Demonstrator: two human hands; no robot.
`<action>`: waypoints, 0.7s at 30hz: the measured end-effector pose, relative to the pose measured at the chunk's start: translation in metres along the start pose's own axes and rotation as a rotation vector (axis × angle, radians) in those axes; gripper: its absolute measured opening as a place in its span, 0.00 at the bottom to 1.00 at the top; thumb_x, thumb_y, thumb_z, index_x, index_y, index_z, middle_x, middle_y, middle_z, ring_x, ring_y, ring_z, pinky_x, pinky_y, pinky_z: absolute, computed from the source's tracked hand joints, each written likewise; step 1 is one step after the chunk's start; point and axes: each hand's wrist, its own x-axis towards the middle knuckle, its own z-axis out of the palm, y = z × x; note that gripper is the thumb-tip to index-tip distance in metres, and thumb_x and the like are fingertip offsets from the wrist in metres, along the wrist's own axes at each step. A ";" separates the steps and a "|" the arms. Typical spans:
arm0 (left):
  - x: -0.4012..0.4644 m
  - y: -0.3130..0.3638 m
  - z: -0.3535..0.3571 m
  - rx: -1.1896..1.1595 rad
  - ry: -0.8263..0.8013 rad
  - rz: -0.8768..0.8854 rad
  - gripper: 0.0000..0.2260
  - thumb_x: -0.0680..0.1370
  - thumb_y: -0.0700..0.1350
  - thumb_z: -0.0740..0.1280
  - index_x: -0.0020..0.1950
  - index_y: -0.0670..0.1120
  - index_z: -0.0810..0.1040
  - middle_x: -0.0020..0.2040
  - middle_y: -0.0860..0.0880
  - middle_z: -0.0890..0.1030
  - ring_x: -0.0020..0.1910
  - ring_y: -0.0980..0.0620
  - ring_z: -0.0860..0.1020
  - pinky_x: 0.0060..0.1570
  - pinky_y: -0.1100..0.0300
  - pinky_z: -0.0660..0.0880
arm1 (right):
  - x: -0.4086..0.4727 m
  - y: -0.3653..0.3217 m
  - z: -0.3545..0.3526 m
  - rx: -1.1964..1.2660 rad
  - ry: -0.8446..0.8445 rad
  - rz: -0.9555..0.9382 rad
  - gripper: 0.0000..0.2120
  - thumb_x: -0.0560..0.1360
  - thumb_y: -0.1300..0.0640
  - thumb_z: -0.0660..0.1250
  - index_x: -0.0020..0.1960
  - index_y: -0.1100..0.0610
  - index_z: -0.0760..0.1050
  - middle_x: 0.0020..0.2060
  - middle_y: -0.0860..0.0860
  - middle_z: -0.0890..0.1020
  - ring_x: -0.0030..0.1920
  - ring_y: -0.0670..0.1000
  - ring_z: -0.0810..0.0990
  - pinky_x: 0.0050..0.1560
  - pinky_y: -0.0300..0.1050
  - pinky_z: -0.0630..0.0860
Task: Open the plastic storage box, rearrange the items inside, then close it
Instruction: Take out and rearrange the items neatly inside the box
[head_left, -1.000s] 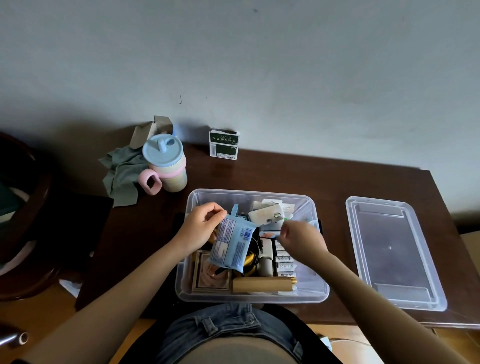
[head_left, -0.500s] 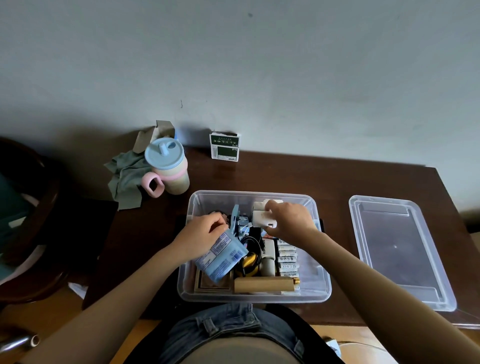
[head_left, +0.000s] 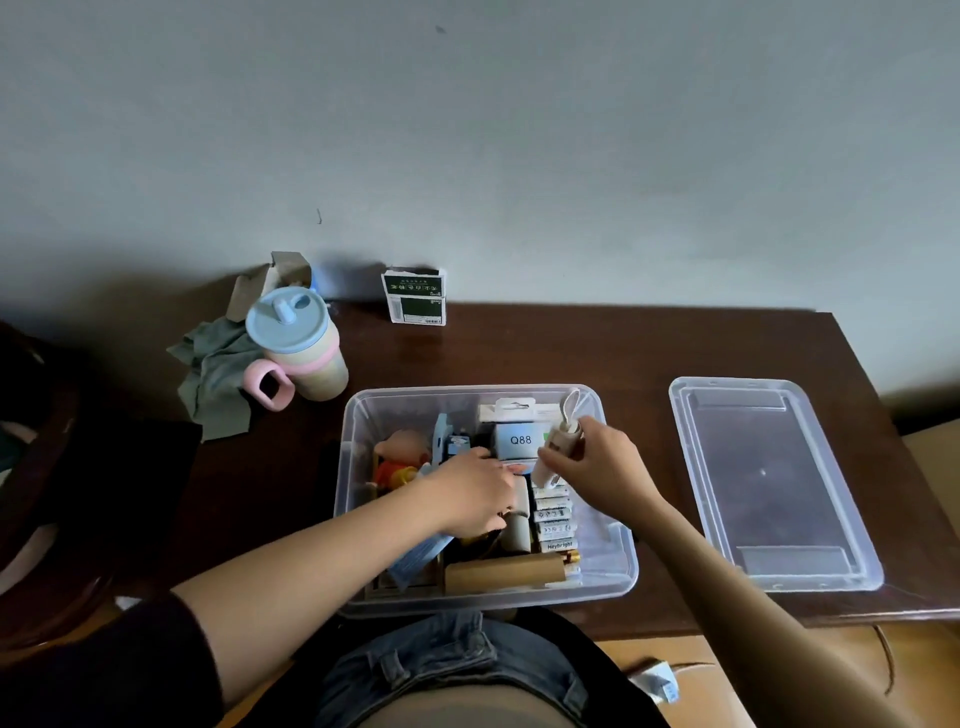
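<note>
Lifted since before, right hand (head_left: 602, 462) pinches a beige looped cylinder (head_left: 558, 447); left hand (head_left: 475, 496) grips among clear box (head_left: 618, 561) contents.

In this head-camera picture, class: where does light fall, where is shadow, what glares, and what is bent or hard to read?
Head view: dim overall; the wall is the brightest area, darkening toward the left; a faint sheen on the table beside the green carton; the clear lid shows pale highlights; the table's edges bow from the wide lens; "Q88" on the white box reads clearly, the carton's print does not.

Clear plastic box (head_left: 358, 467), glossy wooden table (head_left: 597, 353)
</note>
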 end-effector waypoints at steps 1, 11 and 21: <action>0.003 0.000 0.000 0.055 -0.051 -0.015 0.16 0.81 0.52 0.58 0.62 0.44 0.76 0.67 0.45 0.72 0.67 0.45 0.68 0.70 0.48 0.59 | -0.001 0.001 0.001 0.002 -0.015 0.013 0.16 0.71 0.45 0.69 0.36 0.52 0.65 0.28 0.45 0.74 0.28 0.44 0.71 0.26 0.37 0.61; 0.014 0.001 -0.005 0.102 -0.020 -0.205 0.13 0.76 0.53 0.64 0.49 0.44 0.80 0.49 0.45 0.81 0.53 0.45 0.76 0.62 0.52 0.65 | -0.014 0.002 0.021 -0.063 -0.188 0.052 0.17 0.72 0.47 0.65 0.41 0.63 0.74 0.35 0.57 0.81 0.30 0.50 0.73 0.28 0.42 0.67; 0.040 0.022 0.000 0.233 -0.130 0.006 0.13 0.79 0.45 0.56 0.62 0.48 0.74 0.57 0.48 0.78 0.57 0.46 0.76 0.51 0.58 0.72 | -0.013 0.010 0.015 -0.093 -0.091 0.126 0.16 0.70 0.47 0.65 0.33 0.54 0.62 0.27 0.48 0.72 0.28 0.47 0.70 0.25 0.41 0.61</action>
